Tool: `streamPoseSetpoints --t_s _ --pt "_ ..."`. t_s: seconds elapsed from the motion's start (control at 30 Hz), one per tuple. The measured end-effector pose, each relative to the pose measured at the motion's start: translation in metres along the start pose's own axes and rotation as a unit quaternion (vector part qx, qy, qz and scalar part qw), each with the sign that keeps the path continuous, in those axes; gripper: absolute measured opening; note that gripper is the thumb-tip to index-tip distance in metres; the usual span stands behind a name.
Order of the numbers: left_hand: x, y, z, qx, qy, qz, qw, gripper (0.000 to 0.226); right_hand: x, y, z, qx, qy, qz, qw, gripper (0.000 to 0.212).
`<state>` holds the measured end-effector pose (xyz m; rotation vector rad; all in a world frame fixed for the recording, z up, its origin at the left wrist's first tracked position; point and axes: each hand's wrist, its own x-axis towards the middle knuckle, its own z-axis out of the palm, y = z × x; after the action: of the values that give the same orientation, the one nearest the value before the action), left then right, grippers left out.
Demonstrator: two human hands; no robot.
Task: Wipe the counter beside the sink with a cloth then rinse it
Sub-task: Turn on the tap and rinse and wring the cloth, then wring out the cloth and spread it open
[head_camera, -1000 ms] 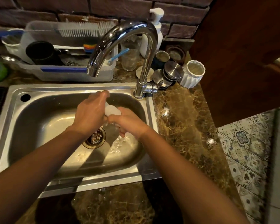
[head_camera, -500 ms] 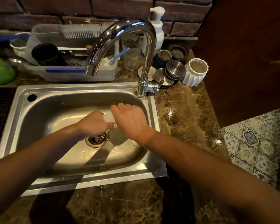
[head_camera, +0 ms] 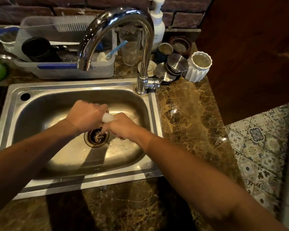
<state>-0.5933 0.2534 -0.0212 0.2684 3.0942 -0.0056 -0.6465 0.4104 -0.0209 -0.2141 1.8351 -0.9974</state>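
Below, brown marble counter (head_camera: 190,117) surrounds the steel sink (head_camera: 77,87).

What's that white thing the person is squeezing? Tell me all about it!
It is the cloth, white and wet-looking, bunched into a small wad. Only a little lump shows, poking out between the left hand and the right hand, which both grip it tightly. It is held in the air inside the steel sink, just above the drain. Droplets lie on the sink floor near it. The rest of it is hidden inside the fists.
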Motion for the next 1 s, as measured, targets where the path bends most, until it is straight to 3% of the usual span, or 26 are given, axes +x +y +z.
streamPoseSetpoints --t_s 0.13,0.3,0.33,0.4,0.47,0.53,0.7,0.83,1.0 --pt "-0.006 0.004 0.003 -0.022 0.044 -0.022 0.999 0.036 -0.003 0.002 0.004 0.059 -0.019 0.029 0.998 0.027" --pt "0.001 0.01 0.01 -0.095 0.001 -0.216 0.972 0.027 -0.001 -0.015 0.0 -0.181 0.112 -0.067 0.975 0.038" --pt "0.002 0.01 0.008 -0.126 -0.023 -0.245 0.961 0.03 -0.006 -0.017 -0.006 -0.166 0.109 -0.074 0.977 0.038" --pt "0.002 0.011 0.0 -0.187 -0.059 -0.28 0.94 0.048 -0.022 -0.022 -0.02 -0.031 0.099 -0.075 0.992 0.036" --pt "0.002 0.017 -0.015 -0.248 -0.049 -0.283 0.925 0.065 -0.042 -0.024 -0.034 0.1 0.096 -0.091 0.986 0.03" --pt "0.0 0.033 -0.035 -0.353 -0.009 -0.272 0.895 0.07 -0.062 -0.025 -0.046 0.149 0.123 -0.117 0.974 0.021" --pt "0.003 0.077 -0.087 -0.515 0.036 -0.19 0.835 0.044 -0.106 -0.026 -0.071 0.245 0.143 -0.13 0.95 0.024" --pt "0.007 0.099 -0.118 -0.611 0.042 -0.144 0.778 0.034 -0.142 -0.028 -0.099 0.203 0.194 -0.182 0.942 0.025" --pt "0.016 0.132 -0.143 -0.612 0.135 -0.161 0.763 0.015 -0.194 -0.025 -0.129 0.09 0.242 -0.248 0.934 0.017"
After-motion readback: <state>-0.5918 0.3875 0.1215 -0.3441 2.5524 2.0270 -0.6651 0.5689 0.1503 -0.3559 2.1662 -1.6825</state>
